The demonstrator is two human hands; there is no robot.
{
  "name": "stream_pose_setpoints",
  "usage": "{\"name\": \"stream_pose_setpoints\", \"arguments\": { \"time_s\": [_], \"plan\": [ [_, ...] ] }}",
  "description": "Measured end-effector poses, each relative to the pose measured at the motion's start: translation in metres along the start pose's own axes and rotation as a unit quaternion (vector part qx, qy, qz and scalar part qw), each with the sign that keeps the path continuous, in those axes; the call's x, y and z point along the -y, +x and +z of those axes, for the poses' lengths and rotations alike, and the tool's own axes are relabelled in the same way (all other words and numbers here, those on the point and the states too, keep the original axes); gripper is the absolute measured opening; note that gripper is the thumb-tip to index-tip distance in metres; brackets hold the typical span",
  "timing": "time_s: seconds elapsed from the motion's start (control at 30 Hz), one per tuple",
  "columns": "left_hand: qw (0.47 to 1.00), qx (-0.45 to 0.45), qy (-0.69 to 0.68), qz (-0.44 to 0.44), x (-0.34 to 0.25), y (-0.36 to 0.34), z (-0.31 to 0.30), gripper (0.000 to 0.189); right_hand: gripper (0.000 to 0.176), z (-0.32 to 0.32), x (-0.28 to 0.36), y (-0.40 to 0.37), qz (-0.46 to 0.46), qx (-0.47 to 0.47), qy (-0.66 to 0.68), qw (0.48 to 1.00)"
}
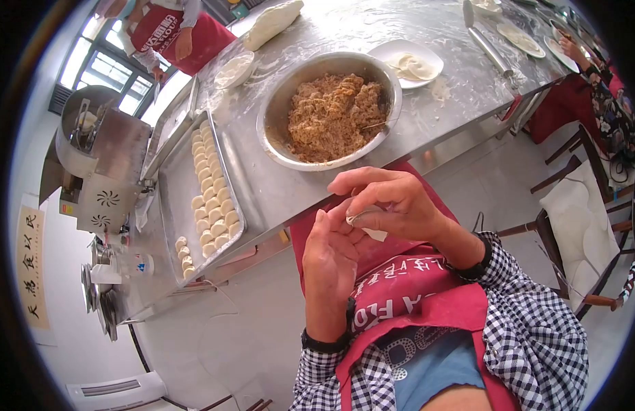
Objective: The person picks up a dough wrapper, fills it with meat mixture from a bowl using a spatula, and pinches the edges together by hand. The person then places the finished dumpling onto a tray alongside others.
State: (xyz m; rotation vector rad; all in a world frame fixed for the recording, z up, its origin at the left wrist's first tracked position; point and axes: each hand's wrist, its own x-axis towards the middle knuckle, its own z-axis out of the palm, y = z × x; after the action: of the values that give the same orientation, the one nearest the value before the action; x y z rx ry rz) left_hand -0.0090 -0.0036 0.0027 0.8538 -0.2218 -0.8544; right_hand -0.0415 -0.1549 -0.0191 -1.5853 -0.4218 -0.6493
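I see right hand (410,205) pinching white dough (377,235), left hand (329,259) cupped open beside; bowl (279,118) holds mince (334,116), tray (177,183) dough rounds (212,203).

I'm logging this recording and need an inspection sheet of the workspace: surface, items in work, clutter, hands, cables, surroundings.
Surface: metal table, dusted with flour in places.
Job's things: metal bowl of brown filling; tray with rows of pale dough rounds; plate with thin wrappers.
Clutter: rolling pin and large dough lump further off on the table.
Left hand: open, beside the right; contact with the dough piece unclear.
Right hand: pinching a pale dough piece.
Cables: nothing seen for certain.
Surroundings: machine at picture left, chair at right, aproned person across the table.
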Motion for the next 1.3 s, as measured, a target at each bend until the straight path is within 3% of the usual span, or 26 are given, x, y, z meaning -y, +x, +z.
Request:
{"name": "stream_pose_setpoints", "arguments": {
  "time_s": [0.13, 0.53, 0.7, 1.07, 1.3],
  "plan": [
    [1.0, -0.001, 0.009, 0.003, 0.001, 0.0, 0.0, 0.055, 0.007, 0.002, 0.0, 0.0, -0.029, -0.037, -0.051, 0.998],
    [0.999, 0.001, 0.006, 0.032, 0.001, 0.001, 0.003, 0.038, 0.01, 0.007, 0.003, 0.001, -0.005, -0.071, -0.041, 0.997],
    [0.999, -0.005, -0.011, 0.038, 0.002, 0.002, 0.003, 0.036, 0.012, 0.003, 0.0, -0.002, 0.006, -0.017, 0.009, 1.0],
    [1.0, -0.007, -0.01, 0.005, 0.001, 0.001, -0.005, 0.049, 0.024, -0.002, -0.001, 0.0, -0.003, 0.051, 0.031, 0.998],
    [0.999, -0.028, 0.03, 0.002, 0.0, 0.001, 0.003, 0.053, 0.009, -0.001, 0.0, 0.0, -0.016, 0.021, 0.013, 1.0]
  ]
}}
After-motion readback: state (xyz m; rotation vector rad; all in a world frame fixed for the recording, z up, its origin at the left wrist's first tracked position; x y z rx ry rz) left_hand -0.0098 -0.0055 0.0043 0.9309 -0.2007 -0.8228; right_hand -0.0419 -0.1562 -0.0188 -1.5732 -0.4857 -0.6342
